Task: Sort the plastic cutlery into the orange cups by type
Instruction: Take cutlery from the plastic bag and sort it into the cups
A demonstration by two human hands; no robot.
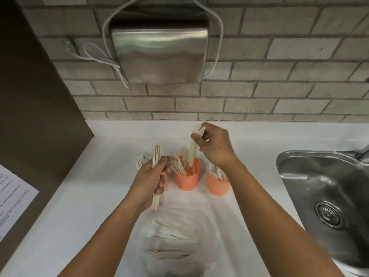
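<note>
Two orange cups show fully on the white counter: a middle cup with several cream knives and a right cup with cream cutlery. A sliver of a third orange cup peeks out behind my left hand. My left hand grips a bundle of cream cutlery upright, handles pointing down. My right hand pinches a few cream knives by their upper ends, their lower ends inside the middle cup. More cream cutlery shows behind my left hand.
A clear plastic bag with several cream pieces lies near the front edge. A steel sink is sunk into the counter at right. A metal dispenser hangs on the brick wall. A printed paper is at left.
</note>
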